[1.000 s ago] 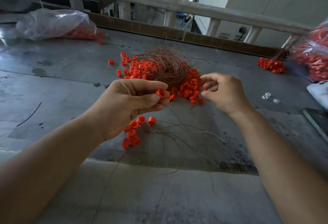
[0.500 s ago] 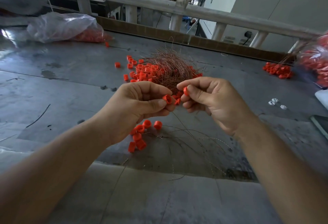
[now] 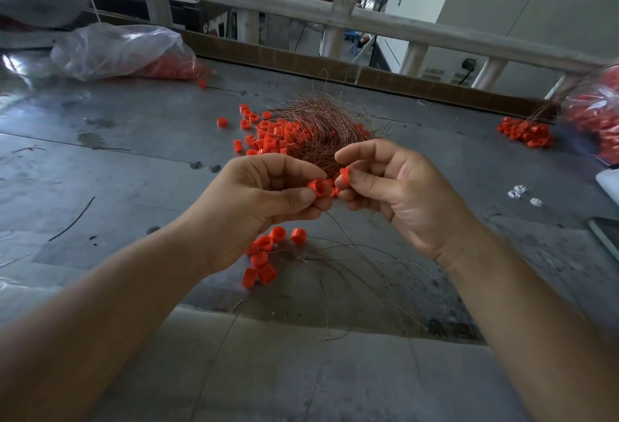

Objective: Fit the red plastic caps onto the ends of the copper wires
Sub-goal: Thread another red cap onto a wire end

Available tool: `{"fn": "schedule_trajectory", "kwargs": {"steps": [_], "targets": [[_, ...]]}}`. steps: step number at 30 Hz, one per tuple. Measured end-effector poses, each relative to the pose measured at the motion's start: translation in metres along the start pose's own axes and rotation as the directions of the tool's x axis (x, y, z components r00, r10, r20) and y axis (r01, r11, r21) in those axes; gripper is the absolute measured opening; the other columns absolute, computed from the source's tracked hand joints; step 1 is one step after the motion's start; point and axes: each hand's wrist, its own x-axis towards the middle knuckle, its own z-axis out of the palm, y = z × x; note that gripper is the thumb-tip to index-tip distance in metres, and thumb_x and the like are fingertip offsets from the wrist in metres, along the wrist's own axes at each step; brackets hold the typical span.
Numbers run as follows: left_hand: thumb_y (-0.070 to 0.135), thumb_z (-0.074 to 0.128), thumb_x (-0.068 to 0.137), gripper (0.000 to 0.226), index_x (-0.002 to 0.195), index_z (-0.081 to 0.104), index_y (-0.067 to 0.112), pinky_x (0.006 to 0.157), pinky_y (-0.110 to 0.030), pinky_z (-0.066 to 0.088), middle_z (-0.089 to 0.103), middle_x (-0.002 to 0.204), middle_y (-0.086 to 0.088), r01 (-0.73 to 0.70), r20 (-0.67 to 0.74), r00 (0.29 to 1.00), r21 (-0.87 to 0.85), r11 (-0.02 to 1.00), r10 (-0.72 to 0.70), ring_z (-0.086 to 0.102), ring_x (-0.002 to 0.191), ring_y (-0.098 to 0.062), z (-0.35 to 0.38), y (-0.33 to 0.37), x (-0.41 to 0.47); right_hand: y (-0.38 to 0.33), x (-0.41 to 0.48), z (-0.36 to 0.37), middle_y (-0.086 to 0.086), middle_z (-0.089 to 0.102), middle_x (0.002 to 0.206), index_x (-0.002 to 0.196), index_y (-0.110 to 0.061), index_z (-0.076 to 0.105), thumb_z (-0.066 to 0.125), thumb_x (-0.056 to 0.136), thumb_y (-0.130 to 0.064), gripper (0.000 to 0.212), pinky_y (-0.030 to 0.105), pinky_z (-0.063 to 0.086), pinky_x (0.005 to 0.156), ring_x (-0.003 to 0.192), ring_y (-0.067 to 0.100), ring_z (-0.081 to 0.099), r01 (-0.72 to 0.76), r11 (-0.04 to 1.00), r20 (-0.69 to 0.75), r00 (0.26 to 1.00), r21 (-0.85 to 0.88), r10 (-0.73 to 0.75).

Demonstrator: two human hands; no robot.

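- Head view: your left hand is pinching one red cap, your right hand a second cap, just beside it.
- Copper wire is trailing below your left pinch, end seemingly hidden; you're risking bending it.

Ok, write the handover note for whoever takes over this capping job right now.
Left hand pinches a red cap. Right hand pinches a second cap close beside it; whether a wire sits in either is unclear.
Supply: copper wire tangle and loose caps on the table behind the hands.
Done, it seems: small cluster of caps with wires trailing, below the left hand.
To do: most of the tangle.
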Motion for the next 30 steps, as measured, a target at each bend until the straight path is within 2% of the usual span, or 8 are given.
{"fn": "schedule_trajectory", "kwargs": {"steps": [6, 11, 14, 16, 19, 22, 25, 30], "targets": [[0.009, 0.064, 0.06, 0.02, 0.074, 0.075, 0.017, 0.064, -0.019, 0.054, 0.072, 0.078, -0.008, -0.002, 0.014, 1.0, 0.016, 1.0, 0.002, 0.07, 0.076, -0.018, -0.001, -0.001, 0.0, 0.0, -0.001, 0.004, -0.003, 0.063, 0.067, 0.08, -0.014, 0.064, 0.056, 0.081, 0.005, 0.021, 0.016, 0.05, 0.058, 0.062, 0.005, 0.061, 0.043, 0.996, -0.037, 0.998, -0.081, -0.046], [0.007, 0.063, 0.061, 0.02, 0.074, 0.075, 0.017, 0.064, -0.019, 0.054, 0.073, 0.078, -0.008, -0.006, 0.007, 1.0, 0.021, 1.0, 0.006, 0.07, 0.076, -0.018, -0.001, 0.0, 0.0, -0.001, -0.002, 0.004, -0.002, 0.066, 0.063, 0.083, -0.016, 0.065, 0.056, 0.083, 0.001, 0.019, 0.02, 0.053, 0.055, 0.06, 0.01, 0.064, 0.061, 0.988, -0.037, 0.997, -0.143, -0.067], [0.007, 0.063, 0.061, 0.019, 0.074, 0.074, 0.016, 0.064, -0.02, 0.054, 0.073, 0.079, -0.008, -0.008, -0.001, 1.0, 0.021, 1.0, 0.008, 0.07, 0.077, -0.019, -0.001, 0.0, 0.0, -0.002, -0.003, 0.005, -0.002, 0.066, 0.064, 0.082, -0.016, 0.065, 0.061, 0.074, -0.011, 0.01, 0.02, 0.053, 0.058, 0.063, 0.009, 0.065, 0.061, 0.992, -0.041, 0.997, -0.108, -0.066], [0.007, 0.063, 0.061, 0.019, 0.073, 0.074, 0.015, 0.064, -0.02, 0.054, 0.073, 0.079, -0.009, -0.007, -0.006, 1.0, 0.025, 1.0, 0.007, 0.07, 0.077, -0.02, -0.001, 0.0, 0.0, -0.002, -0.003, 0.005, -0.003, 0.065, 0.065, 0.082, -0.017, 0.065, 0.063, 0.069, -0.018, 0.013, 0.019, 0.052, 0.059, 0.064, 0.008, 0.064, 0.073, 0.988, -0.05, 0.995, -0.135, -0.081], [0.005, 0.063, 0.06, 0.019, 0.073, 0.074, 0.014, 0.063, -0.019, 0.054, 0.072, 0.077, -0.009, -0.015, -0.027, 1.0, 0.018, 1.0, 0.016, 0.07, 0.075, -0.019, 0.001, 0.001, -0.001, -0.001, -0.003, 0.008, -0.002, 0.061, 0.072, 0.086, -0.02, 0.062, 0.067, 0.074, -0.008, 0.017, 0.019, 0.053, 0.063, 0.066, 0.007, 0.062, 0.119, 0.955, -0.053, 0.989, -0.271, -0.139], [0.004, 0.062, 0.059, 0.021, 0.071, 0.075, 0.015, 0.061, -0.018, 0.054, 0.072, 0.073, -0.006, -0.025, -0.052, 0.998, 0.014, 1.0, 0.026, 0.07, 0.069, -0.015, 0.002, 0.002, -0.001, 0.001, -0.004, 0.015, -0.009, 0.062, 0.073, 0.082, -0.023, 0.061, 0.071, 0.07, -0.01, 0.02, 0.018, 0.052, 0.067, 0.069, 0.003, 0.063, 0.198, 0.91, -0.055, 0.971, -0.364, -0.233], [0.005, 0.06, 0.058, 0.023, 0.068, 0.075, 0.018, 0.06, -0.017, 0.053, 0.072, 0.069, -0.003, -0.028, -0.074, 0.997, 0.026, 0.999, 0.03, 0.069, 0.065, -0.013, 0.003, 0.004, -0.001, 0.003, -0.005, 0.019, -0.006, 0.066, 0.081, 0.083, -0.024, 0.065, 0.071, 0.068, -0.008, 0.022, 0.019, 0.052, 0.071, 0.075, 0.006, 0.066, 0.255, 0.883, -0.042, 0.955, -0.395, -0.294], [0.006, 0.061, 0.057, 0.023, 0.069, 0.076, 0.02, 0.06, -0.016, 0.053, 0.072, 0.068, -0.002, -0.042, -0.093, 0.995, 0.045, 0.998, 0.046, 0.069, 0.064, -0.012, 0.003, 0.003, -0.001, 0.005, -0.005, 0.02, -0.002, 0.067, 0.082, 0.084, -0.021, 0.065, 0.072, 0.066, -0.007, 0.024, 0.024, 0.054, 0.073, 0.076, 0.012, 0.067, 0.245, 0.9, -0.074, 0.955, -0.36, -0.289]]}}
